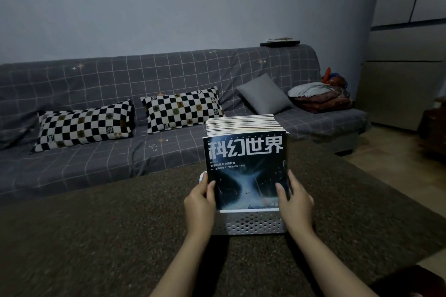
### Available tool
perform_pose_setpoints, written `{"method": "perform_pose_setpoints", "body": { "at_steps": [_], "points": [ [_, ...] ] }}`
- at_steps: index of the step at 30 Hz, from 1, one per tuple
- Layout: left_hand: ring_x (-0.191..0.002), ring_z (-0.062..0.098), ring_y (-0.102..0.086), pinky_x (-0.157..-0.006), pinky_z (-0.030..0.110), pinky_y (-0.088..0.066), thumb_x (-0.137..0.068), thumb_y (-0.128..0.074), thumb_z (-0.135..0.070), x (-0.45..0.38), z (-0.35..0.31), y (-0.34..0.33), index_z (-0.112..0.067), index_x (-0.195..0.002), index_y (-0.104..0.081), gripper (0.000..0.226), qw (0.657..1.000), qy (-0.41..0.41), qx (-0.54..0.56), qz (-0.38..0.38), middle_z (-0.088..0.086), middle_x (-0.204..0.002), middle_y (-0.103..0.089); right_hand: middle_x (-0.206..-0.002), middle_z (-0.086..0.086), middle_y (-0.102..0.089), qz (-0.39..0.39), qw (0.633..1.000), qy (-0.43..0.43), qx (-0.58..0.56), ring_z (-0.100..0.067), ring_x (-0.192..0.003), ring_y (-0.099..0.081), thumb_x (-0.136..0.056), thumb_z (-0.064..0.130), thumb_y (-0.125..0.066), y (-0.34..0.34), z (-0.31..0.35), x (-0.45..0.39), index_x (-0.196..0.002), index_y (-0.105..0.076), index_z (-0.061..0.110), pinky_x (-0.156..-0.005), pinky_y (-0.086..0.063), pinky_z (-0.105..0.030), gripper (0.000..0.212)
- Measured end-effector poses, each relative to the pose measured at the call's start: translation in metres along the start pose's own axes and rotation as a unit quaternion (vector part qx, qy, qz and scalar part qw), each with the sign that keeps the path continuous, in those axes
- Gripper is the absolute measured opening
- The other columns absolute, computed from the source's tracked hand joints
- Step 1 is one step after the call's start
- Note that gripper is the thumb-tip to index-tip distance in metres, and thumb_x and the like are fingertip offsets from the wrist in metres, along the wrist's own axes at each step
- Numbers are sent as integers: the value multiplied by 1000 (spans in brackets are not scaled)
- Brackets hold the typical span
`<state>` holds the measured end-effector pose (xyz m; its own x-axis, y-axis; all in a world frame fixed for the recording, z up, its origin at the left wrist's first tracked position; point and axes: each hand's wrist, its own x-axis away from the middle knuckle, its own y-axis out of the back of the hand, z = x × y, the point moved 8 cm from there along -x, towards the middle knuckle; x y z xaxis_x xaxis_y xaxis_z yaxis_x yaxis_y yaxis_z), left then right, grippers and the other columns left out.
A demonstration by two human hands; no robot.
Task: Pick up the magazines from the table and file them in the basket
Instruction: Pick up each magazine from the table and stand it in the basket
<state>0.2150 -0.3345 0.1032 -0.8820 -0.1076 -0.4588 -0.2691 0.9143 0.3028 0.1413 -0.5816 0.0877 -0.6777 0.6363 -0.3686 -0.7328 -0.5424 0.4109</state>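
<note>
Near the middle of the table point(96, 236), which is covered in a dark speckled brown cloth, stands a white perforated basket point(251, 223) filled with upright magazines point(241, 123), their top edges forming a packed row that runs away from the viewer. The front magazine point(246, 171) faces the camera, showing a dark cover with large white Chinese characters and a pale funnel-shaped swirl; its lower edge sits inside the basket's near wall. The left hand point(199, 202) holds this magazine's left edge, thumb on the cover and fingers curled behind it, against the basket's left rim. The right hand point(293, 202) grips the right edge the same way, thumb lying on the cover. Both forearms reach in from the table's near edge.

Beyond the table's far edge sits a long sofa point(120, 79) under a grey grid-patterned cover with small star motifs. Two black-and-white checkered pillows point(84, 125) lean against its back, a plain grey cushion point(263, 94) stands to their right, and a heap of folded cloth point(318, 97) fills the sofa's right end. A dark flat object point(280, 43) rests on top of the backrest. The wall point(169, 2) behind is plain and bluish in the dim light, and pale cabinets point(405, 55) rise at the right side of the room.
</note>
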Motion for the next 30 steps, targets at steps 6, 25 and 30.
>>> {"method": "perform_pose_setpoints", "body": {
  "at_steps": [6, 25, 30],
  "points": [
    [-136, 25, -39, -107, 32, -32, -101, -33, -26, -12, -7, -30, -27, -150, -19, 51, 993, 18, 35, 115, 7, -150, -38, -142, -8, -45, 60, 985, -60, -150, -24, -128, -45, -96, 27, -45, -18, 6, -15, -144, -31, 17, -99, -37, -32, 51],
    [-118, 23, -55, -86, 20, -38, -100, -40, -23, -19, 0, -28, -23, -139, -46, 40, 993, 46, -4, 105, 6, -134, -58, -121, -12, -64, 64, 998, -17, -9, -24, -112, -59, -90, 21, -59, -12, 4, -16, -130, -51, 8, -88, -43, -26, 43],
    [-145, 25, -21, -117, 47, -13, -98, -40, -38, -19, 18, -20, -23, -147, -33, 51, 979, 14, -120, 167, 4, -152, -35, -135, -13, -52, 53, 997, -14, 45, -28, -127, -43, -87, 27, -61, -9, -7, -10, -136, -44, 8, -102, -35, -33, 55]
  ]
}}
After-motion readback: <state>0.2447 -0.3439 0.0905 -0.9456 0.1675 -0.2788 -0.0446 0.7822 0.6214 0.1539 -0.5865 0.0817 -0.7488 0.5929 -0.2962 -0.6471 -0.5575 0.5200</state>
